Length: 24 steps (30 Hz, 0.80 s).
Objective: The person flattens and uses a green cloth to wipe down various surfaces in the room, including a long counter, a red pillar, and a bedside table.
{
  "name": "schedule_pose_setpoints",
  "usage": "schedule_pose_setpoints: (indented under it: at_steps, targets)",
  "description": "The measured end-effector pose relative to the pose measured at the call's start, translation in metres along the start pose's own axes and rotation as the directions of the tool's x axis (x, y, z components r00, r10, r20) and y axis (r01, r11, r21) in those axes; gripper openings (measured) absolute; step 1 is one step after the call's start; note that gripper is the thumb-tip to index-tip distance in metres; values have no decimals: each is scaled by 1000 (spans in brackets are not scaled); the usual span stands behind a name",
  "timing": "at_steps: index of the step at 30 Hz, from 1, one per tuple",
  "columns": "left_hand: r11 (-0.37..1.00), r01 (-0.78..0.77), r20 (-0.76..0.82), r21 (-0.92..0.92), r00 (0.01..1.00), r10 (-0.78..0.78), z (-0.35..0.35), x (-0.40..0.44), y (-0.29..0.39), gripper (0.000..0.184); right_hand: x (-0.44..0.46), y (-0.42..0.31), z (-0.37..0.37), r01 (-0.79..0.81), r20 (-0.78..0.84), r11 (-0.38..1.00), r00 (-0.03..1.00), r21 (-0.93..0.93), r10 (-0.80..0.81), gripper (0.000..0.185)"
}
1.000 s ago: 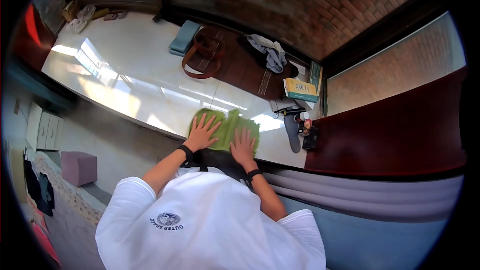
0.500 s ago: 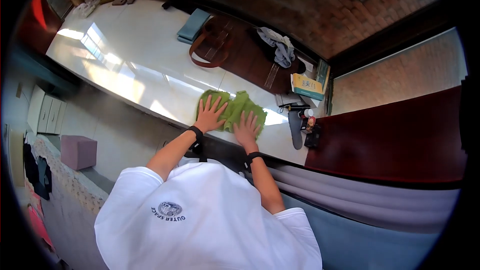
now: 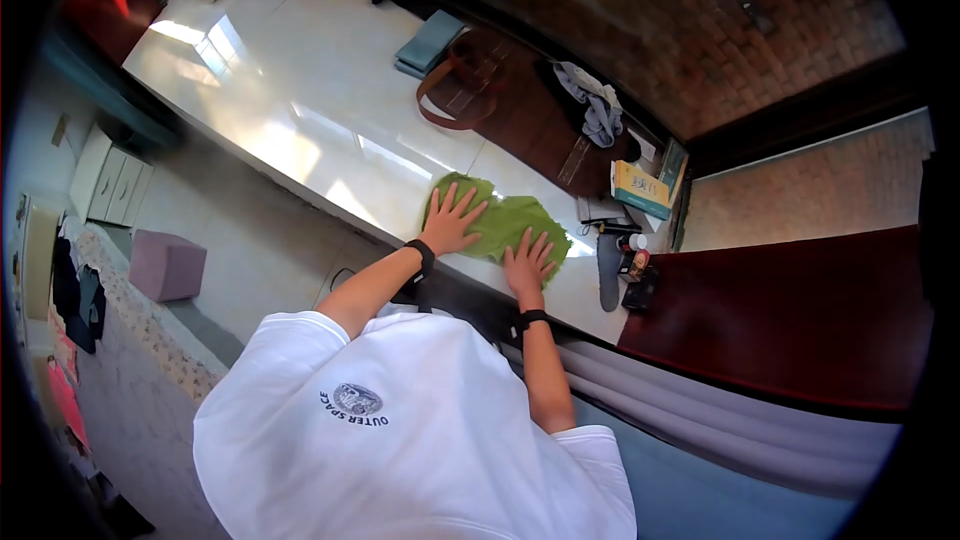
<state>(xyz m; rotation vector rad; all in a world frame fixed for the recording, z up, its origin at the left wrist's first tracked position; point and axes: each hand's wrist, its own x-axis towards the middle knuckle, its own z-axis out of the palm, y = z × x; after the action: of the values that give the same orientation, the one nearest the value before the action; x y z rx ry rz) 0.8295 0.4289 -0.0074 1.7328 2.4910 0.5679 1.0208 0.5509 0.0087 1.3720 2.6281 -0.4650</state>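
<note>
Pressing spread-fingered left hand (image 3: pixel 452 224) onto green cloth (image 3: pixel 510 215) at the near edge of the white bench (image 3: pixel 340 130), seemingly to keep it flat; resting right hand (image 3: pixel 529 265), also spread, on its right part, left of grey insole (image 3: pixel 608 273).

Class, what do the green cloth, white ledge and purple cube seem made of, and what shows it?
Green cloth: seemingly soft, matt fabric, with uneven edges. White ledge: glossy tile or polished stone, mirroring bright light. Purple cube: perhaps fabric-covered, judging by its dull, shineless sides.

White short-sleeved shirt (image 3: pixel 430 470) — "OUTER SPACE" emblem (image 3: pixel 357 401) — black wristbands (image 3: pixel 422 256).
</note>
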Motion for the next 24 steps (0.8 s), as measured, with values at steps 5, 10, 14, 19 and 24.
schedule_pose_setpoints:
  at_steps: [5, 10, 14, 19, 24]
  targets:
    - [999, -40, -14, -15, 999, 40, 1, -29, 4, 71, -34, -8, 20, 172, -96, 983, 980, -58, -177, 70]
    - [998, -33, 10, -61, 999, 33, -11, -40, 6, 69, -45, 17, 15, 186, -138, 980, 971, -71, -195, 68]
    - [1000, -3, -16, -28, 1000, 3, -4, -12, 5, 67, -17, 26, 7, 105, -165, 990, 979, -98, -120, 67]
    - [999, -28, -46, -39, 999, 26, -10, 0, 11, 65, -8, 9, 3, 109, -174, 991, 977, -73, -120, 67]
    - [997, -49, -32, -62, 998, 47, -12, -25, 22, 62, -37, -6, 12, 147, -248, 986, 955, -81, -163, 65]
